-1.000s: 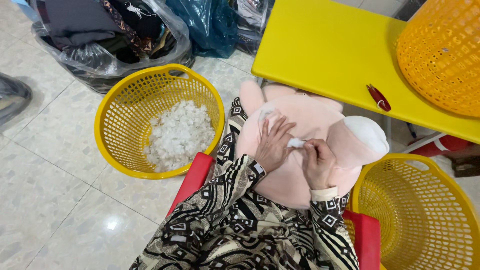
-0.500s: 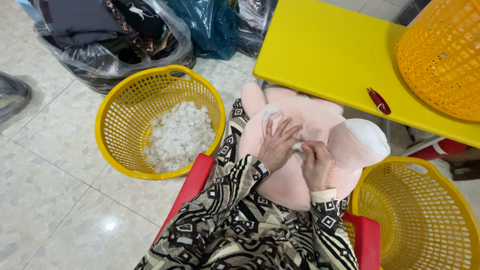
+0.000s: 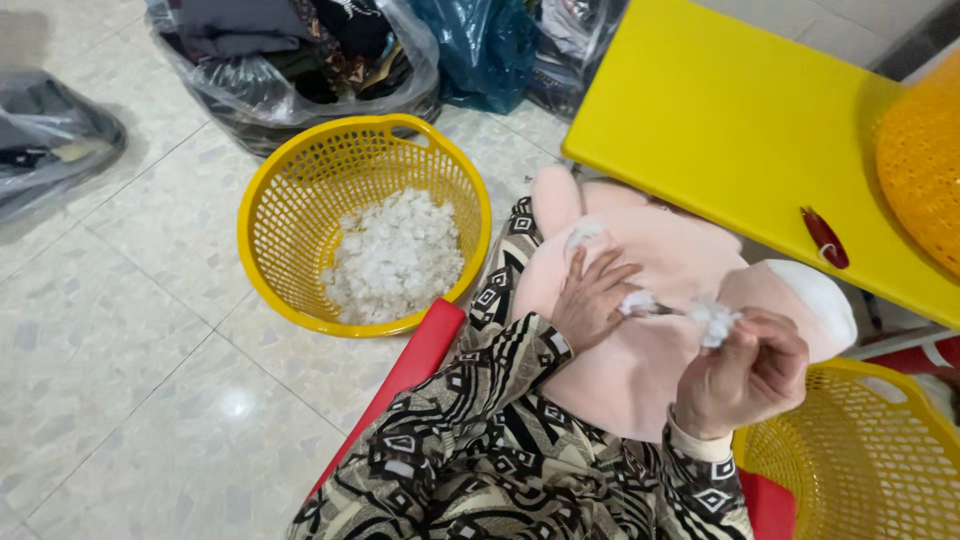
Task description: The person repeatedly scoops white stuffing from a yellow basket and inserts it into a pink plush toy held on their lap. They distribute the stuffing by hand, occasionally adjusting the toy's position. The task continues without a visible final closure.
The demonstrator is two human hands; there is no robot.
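Resting on the person's lap, a pink plush toy (image 3: 640,300) lay below the edge of a yellow table (image 3: 740,120). The left hand (image 3: 592,298) pressed flat on the toy, fingers spread and nearly straight, gripping nothing, with a small white tuft of stuffing (image 3: 637,301) showing at its fingertips. The right hand (image 3: 745,375) was raised just above the toy, its fingers curled shut and pinching a wisp of white stuffing (image 3: 715,320). A yellow basket (image 3: 262,215) on the tiled floor to the left held a heap of white stuffing (image 3: 395,255); a second yellow basket (image 3: 880,460) stood at right. Red snips (image 3: 824,238) lay on the table.
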